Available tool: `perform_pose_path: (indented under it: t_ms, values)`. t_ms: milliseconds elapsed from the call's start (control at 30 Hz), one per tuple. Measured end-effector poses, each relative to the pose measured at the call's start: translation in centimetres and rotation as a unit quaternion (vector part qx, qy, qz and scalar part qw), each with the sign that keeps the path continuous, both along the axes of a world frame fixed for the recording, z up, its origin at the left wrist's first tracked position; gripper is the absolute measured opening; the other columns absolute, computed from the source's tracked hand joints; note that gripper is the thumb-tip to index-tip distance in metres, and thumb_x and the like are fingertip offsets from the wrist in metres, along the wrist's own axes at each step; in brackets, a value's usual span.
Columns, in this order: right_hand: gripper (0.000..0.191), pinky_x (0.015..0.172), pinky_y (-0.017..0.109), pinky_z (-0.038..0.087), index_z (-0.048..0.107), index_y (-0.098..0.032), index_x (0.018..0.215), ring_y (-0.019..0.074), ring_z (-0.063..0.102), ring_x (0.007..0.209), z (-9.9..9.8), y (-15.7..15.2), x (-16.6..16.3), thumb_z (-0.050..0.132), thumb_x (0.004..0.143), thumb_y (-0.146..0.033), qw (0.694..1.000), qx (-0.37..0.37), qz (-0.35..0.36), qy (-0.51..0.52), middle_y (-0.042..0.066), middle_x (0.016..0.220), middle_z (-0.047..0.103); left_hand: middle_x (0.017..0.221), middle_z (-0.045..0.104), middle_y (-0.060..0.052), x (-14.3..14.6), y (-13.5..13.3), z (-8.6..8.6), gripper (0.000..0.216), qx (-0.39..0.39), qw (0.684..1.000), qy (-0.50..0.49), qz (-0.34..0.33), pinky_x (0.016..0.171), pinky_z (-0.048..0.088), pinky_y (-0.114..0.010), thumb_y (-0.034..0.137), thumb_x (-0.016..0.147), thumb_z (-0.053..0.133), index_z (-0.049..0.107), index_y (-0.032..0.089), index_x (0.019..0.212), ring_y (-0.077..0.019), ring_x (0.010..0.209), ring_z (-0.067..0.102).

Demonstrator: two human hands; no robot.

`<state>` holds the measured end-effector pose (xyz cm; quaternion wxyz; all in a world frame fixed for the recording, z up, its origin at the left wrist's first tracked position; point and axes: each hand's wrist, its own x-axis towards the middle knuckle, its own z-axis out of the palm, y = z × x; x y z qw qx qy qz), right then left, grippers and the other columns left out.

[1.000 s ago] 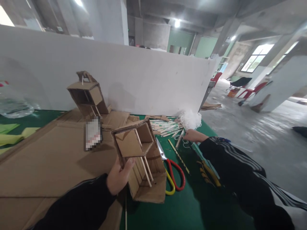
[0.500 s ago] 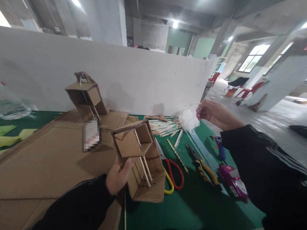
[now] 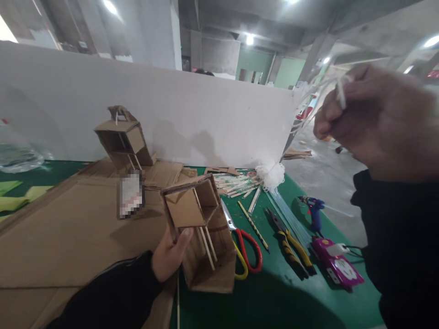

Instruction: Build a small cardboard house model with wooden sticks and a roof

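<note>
My left hand (image 3: 169,258) grips the side of a small cardboard model (image 3: 199,228) with thin wooden sticks inside, standing on the green table. Raised close to the camera at upper right, my right hand (image 3: 373,119) pinches a white string (image 3: 310,116) between its fingers. The string runs down to a tangled white bundle (image 3: 270,174) at the back of the table. A second cardboard model (image 3: 123,139) stands further back on the flat cardboard sheets.
Red-and-yellow scissors (image 3: 245,246), pliers (image 3: 291,244), a blue glue gun (image 3: 313,214), a purple power strip (image 3: 338,265) and a heap of wooden sticks (image 3: 236,183) lie on the green table (image 3: 274,297). A white partition (image 3: 206,123) stands behind. Flat cardboard (image 3: 68,237) covers the left.
My right hand rose from the white bundle on the table up to near the camera, pulling a strand of string with it. The left hand kept hold of the cardboard model.
</note>
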<state>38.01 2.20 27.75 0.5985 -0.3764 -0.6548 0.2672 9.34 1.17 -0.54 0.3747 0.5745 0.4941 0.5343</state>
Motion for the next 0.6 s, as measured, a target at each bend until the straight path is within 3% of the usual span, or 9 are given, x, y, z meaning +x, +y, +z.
perform_pose_path:
  t_ms: [133,267,467,600]
  values:
    - [0.037,0.058,0.029,0.043,0.049,-0.020,0.067,0.0084,0.057,0.064,0.8,-0.6,-1.0,0.032,0.091,0.003,0.999,0.037,0.008,-0.031,-0.004,0.067,0.051,0.103,0.074,-0.011,0.0,-0.1,-0.2,0.058,-0.006,1.000,-0.005,-0.015,0.115,0.039,-0.044,0.067,0.078,0.062,0.069,0.019,0.110,-0.0313,0.124,0.058]
    - [0.030,0.059,0.028,0.048,0.052,-0.019,0.071,0.0107,0.062,0.064,0.2,-0.5,-1.5,0.040,0.090,0.002,0.998,0.020,0.034,-0.058,-0.003,0.066,0.058,0.124,0.069,-0.013,0.3,-0.1,-0.3,0.063,-0.031,0.999,-0.018,-0.021,0.119,0.033,-0.043,0.061,0.082,0.061,0.060,0.018,0.127,-0.0294,0.133,0.052]
    - [0.012,0.059,0.027,0.053,0.058,-0.019,0.080,0.0120,0.065,0.060,-2.1,-0.8,-2.4,0.056,0.090,-0.013,0.984,-0.043,0.140,-0.104,-0.001,0.071,0.065,0.154,0.044,-0.014,0.4,0.2,0.2,0.078,-0.081,0.996,-0.036,-0.023,0.125,0.017,-0.042,0.055,0.084,0.062,0.037,0.019,0.148,-0.0258,0.148,0.031]
    - [0.009,0.058,0.025,0.053,0.058,-0.021,0.083,0.0118,0.064,0.062,-4.4,-1.8,-3.3,0.062,0.090,-0.017,0.965,-0.101,0.215,-0.108,-0.001,0.073,0.067,0.144,0.055,-0.014,0.4,0.2,0.6,0.073,-0.104,0.994,-0.045,-0.012,0.124,0.019,-0.045,0.054,0.082,0.064,0.045,0.019,0.142,-0.0288,0.145,0.037]
